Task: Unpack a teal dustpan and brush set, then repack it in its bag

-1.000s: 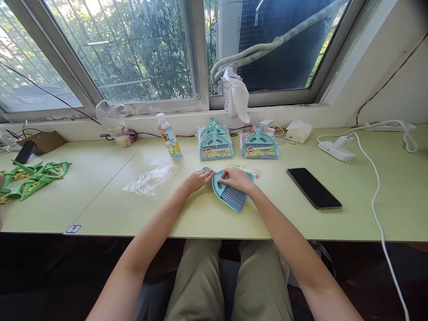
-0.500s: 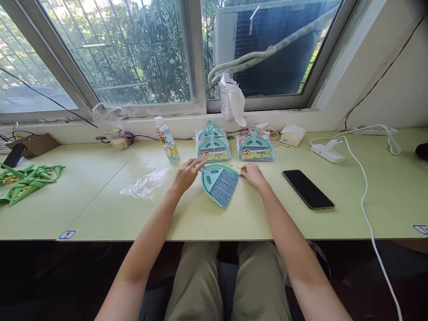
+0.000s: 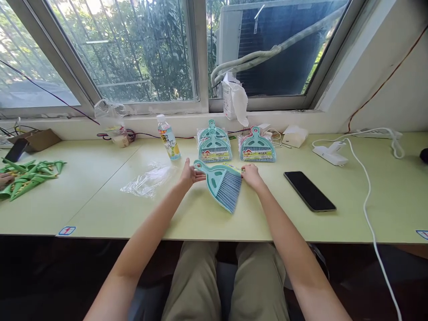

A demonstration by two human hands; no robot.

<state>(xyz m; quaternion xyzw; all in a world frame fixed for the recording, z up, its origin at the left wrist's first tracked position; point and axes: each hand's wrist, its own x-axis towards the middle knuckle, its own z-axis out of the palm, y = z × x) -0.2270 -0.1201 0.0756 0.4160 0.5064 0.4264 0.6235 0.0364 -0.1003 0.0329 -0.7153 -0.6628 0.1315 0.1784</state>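
Teal brush (image 3: 219, 182) between left hand (image 3: 192, 174) and right hand (image 3: 252, 177)

Take the brush as the centre of a clock, with 12 toward the window (image 3: 140, 58). Its handle points to 10 and its grey-blue bristles to 5. It is over the pale green tabletop (image 3: 301, 229); whether it rests flat there or is partly raised, I cannot tell.

The left hand is at 9 o'clock, thumb up, fingers straight and spread beside the handle; contact with it is unclear. The right hand is at 3 o'clock, fingers curled at the brush's upper edge, where a yellow label card (image 3: 233, 166) shows behind it. Which of these the fingertips pinch, if either, I cannot tell.

Wrapped teal packs (image 3: 215, 146) lie at 12 o'clock, one in front of the other. A similar pack with a red-edged handle (image 3: 257, 147) lies between 1 and 2. A drink bottle (image 3: 170, 138) stands at 10, a crumpled clear wrapper (image 3: 147, 179) lies beyond the left hand at 9, and a black phone (image 3: 310, 191) lies just past 3. Far out at 9, another person's hand (image 3: 4, 179) is at some green cone-shaped pieces (image 3: 31, 178).
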